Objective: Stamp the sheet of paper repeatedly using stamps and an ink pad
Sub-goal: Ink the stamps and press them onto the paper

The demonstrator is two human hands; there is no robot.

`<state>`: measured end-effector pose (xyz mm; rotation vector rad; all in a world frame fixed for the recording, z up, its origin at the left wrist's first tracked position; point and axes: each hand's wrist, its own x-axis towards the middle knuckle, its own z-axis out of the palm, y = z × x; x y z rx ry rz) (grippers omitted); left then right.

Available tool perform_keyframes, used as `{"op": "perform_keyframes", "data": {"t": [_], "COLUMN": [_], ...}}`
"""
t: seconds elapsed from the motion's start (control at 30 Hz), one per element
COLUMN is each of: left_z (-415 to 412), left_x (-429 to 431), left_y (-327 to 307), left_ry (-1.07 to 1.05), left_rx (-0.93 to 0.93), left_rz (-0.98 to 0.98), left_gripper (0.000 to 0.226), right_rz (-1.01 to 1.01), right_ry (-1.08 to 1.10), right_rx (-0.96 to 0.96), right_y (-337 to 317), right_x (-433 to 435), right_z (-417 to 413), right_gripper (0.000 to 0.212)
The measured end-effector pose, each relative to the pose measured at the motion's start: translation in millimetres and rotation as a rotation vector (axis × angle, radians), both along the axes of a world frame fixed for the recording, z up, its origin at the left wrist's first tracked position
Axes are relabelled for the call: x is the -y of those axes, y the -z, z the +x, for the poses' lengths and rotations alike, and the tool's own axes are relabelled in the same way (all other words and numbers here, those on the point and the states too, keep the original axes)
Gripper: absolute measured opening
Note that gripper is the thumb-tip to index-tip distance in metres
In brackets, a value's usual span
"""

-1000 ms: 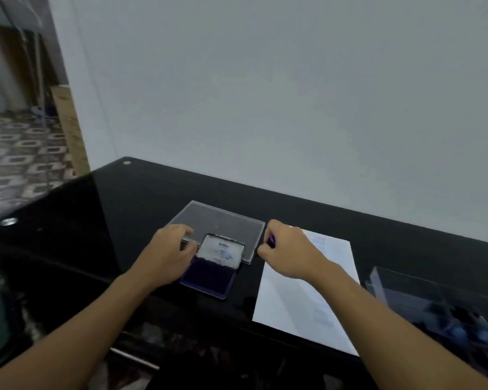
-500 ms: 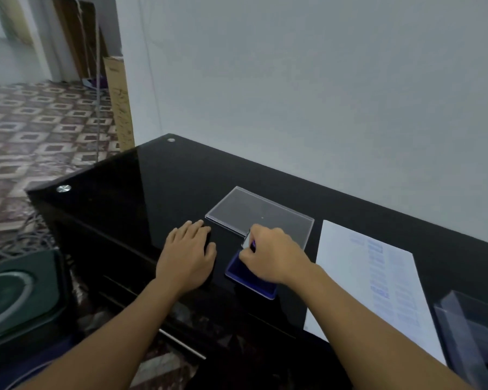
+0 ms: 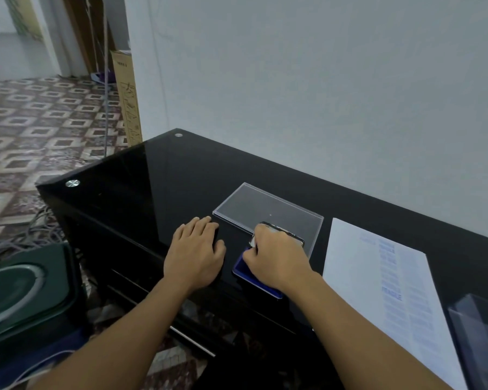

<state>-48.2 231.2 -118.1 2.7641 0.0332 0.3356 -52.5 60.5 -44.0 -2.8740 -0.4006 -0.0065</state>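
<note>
Left hand (image 3: 195, 256) lies flat on the table (image 3: 152, 192), not steadying the ink pad (image 3: 255, 281), where the right hand (image 3: 276, 257) curls round a hidden stamp, so the pad may skid, smudging the paper (image 3: 378, 277) alongside

**Little Legible Print**

The sheet of paper (image 3: 349, 266) carries columns of blue stamped words. The darkest imprints appear to read "FRAGILE"; the rest are too blurred to read. Dark printing on the cardboard box (image 3: 126, 83) by the wall is too small to read.
</note>
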Motion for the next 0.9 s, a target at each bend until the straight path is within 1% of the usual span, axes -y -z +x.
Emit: {"op": "perform_keyframes", "data": {"t": [0.27, 0.57, 0.77, 0.9], "left_z": [2.0, 1.7, 1.9, 2.5], "left_x": [0.3, 1.0, 1.1, 0.8], "left_y": [3.2, 3.7, 4.3, 5.2], "left_ry": [-0.023, -0.032, -0.026, -0.026], "left_rx": [0.017, 0.033, 0.041, 0.040], "left_rz": [-0.003, 0.003, 0.003, 0.004], "left_gripper": [0.049, 0.048, 0.048, 0.048], "right_rz": [0.012, 0.061, 0.044, 0.036], "right_ry": [0.029, 0.030, 0.001, -0.006], "right_rx": [0.017, -0.011, 0.049, 0.057], "right_y": [9.3, 8.3, 14.3, 18.6], "right_x": [-3.0, -3.6, -1.2, -0.6], "right_z": [-2.6, 3.1, -3.1, -4.0], "right_gripper": [0.011, 0.012, 0.013, 0.012]}}
